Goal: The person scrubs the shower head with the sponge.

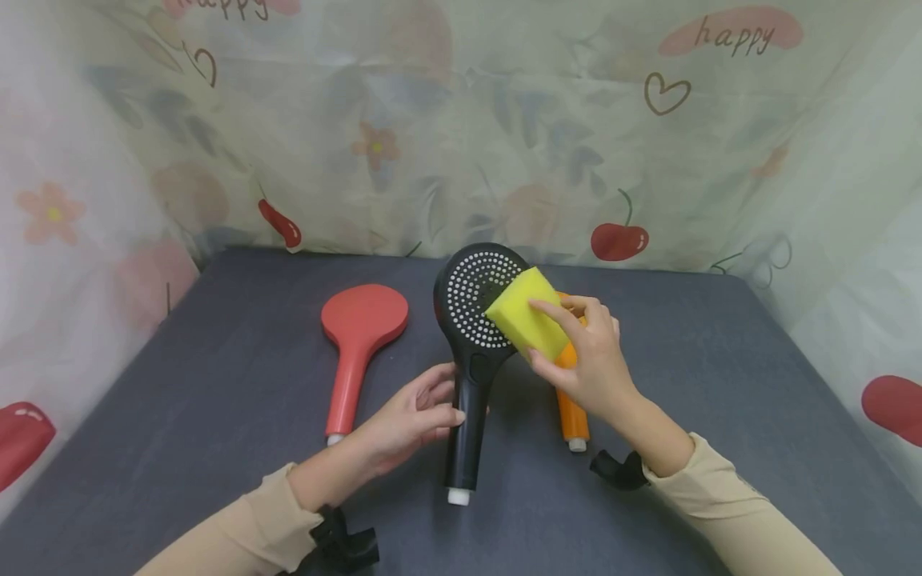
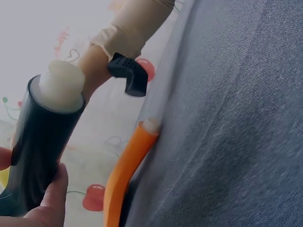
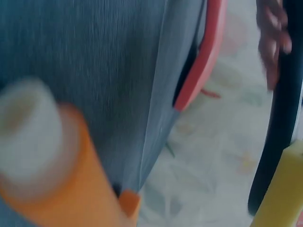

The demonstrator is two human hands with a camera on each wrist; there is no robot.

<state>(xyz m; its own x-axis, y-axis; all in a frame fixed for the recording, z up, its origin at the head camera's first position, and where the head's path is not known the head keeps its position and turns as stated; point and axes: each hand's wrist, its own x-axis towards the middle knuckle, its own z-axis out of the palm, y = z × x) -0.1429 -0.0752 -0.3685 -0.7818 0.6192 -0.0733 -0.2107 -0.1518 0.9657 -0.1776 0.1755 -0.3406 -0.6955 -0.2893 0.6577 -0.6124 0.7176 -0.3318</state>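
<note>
My left hand (image 1: 414,420) grips the handle of a black shower head (image 1: 471,392), which is raised off the table with its white-dotted spray face toward me. In the left wrist view, the handle's white threaded end (image 2: 61,85) shows close up, with fingers round the black handle. My right hand (image 1: 594,352) pinches a yellow sponge (image 1: 529,312) between thumb and fingers. The sponge overlaps the right side of the spray face. In the right wrist view, the sponge (image 3: 281,189) is right at the edge of the black head.
A red shower head (image 1: 353,344) lies face down on the dark grey table (image 1: 216,416) to the left. Behind my right hand lies an orange shower head (image 1: 572,412), partly hidden. A patterned curtain (image 1: 461,120) surrounds the back and sides.
</note>
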